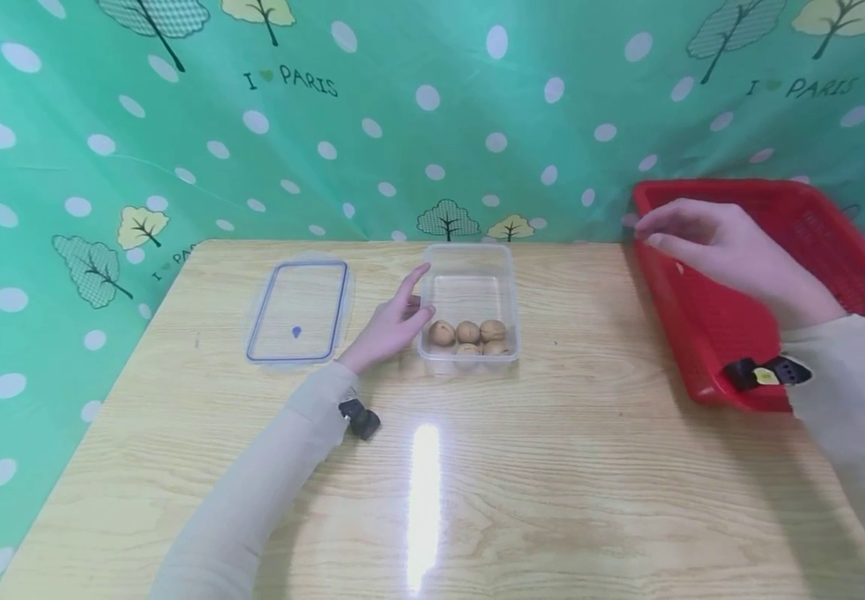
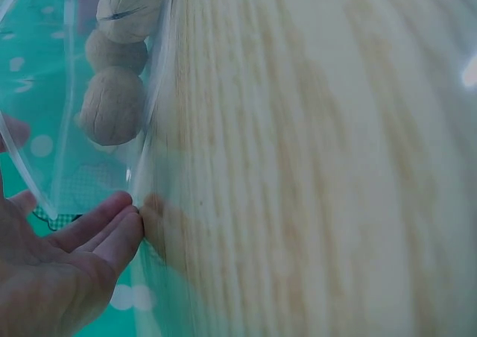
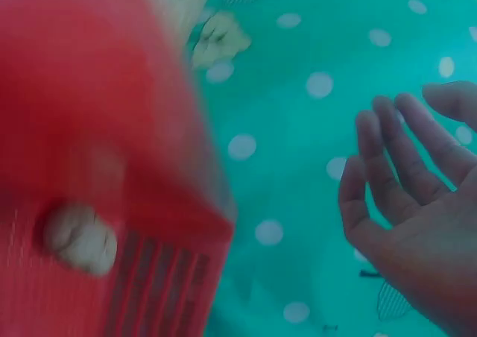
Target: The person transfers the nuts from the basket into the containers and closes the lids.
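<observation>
A clear plastic container (image 1: 470, 260) stands near the table's back edge, with several walnuts (image 1: 467, 332) lying together in its front part. My left hand (image 1: 390, 332) is at the container's left side, index finger and thumb spread toward its wall. In the left wrist view, the left hand's fingers (image 2: 112, 232) lie close along the container, holding nothing between them. Over the left rim of a red basket (image 1: 732, 321), my right hand (image 1: 710, 237) hovers with loosely bent fingers and nothing in it. A walnut (image 3: 80, 238) shows inside the basket in the right wrist view.
A clear lid (image 1: 297, 310) with a blue seal lies flat left of the container. Behind the wooden table (image 1: 552, 467) hangs a green dotted curtain (image 1: 372, 125). The red basket takes up the table's right side.
</observation>
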A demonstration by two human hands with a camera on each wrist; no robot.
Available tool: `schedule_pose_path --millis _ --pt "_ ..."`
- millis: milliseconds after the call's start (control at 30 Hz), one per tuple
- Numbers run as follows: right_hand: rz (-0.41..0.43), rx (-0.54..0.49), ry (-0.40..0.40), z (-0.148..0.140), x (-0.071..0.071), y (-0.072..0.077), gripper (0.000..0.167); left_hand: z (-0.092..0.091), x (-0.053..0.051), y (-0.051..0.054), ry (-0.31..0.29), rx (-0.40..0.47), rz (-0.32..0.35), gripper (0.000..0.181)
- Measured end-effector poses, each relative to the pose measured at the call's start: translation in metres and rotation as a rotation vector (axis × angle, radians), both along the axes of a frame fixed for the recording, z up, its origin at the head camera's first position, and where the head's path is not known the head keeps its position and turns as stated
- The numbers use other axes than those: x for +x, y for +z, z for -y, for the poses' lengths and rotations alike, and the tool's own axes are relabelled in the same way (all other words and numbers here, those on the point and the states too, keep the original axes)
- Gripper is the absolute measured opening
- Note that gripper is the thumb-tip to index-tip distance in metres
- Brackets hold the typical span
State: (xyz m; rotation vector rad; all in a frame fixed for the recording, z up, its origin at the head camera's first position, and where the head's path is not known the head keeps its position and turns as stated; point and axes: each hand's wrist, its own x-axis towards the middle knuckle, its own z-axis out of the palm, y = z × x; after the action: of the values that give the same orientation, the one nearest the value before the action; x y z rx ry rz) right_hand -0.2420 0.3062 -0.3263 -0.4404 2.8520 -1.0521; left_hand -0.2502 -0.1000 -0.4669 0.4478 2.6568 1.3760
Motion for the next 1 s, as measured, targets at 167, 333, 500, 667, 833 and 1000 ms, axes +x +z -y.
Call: schedule_pose_path --millis 167,333,500,667,833,1000 --pt "0.046 0.014 -0.058 -0.014 -0.008 -0.006 0.047 0.0 -0.001 0.0 0.003 0.001 0.005 0.067" --pt "0.119 -0.008 -0.117 -0.032 -0.017 -0.017 0.054 0.0 -0.001 -0.001 -0.007 0.008 -0.001 0.067" --pt "0.052 0.024 -0.125 -0.05 -0.027 -0.03 0.046 0.0 -0.001 -0.002 -0.01 0.013 -0.004 0.067" --pt "0.036 0.038 -0.127 -0.062 -0.032 -0.039 0.045 0.0 -0.002 -0.002 -0.012 0.007 -0.008 0.067" --pt "0.057 0.038 -0.112 -0.069 -0.035 -0.048 0.043 0.0 -0.002 -0.002 -0.01 0.006 -0.008 0.067" --pt "0.096 0.06 -0.099 -0.071 -0.041 -0.055 0.042 0.001 -0.002 -0.002 -0.007 0.009 -0.01 0.067"
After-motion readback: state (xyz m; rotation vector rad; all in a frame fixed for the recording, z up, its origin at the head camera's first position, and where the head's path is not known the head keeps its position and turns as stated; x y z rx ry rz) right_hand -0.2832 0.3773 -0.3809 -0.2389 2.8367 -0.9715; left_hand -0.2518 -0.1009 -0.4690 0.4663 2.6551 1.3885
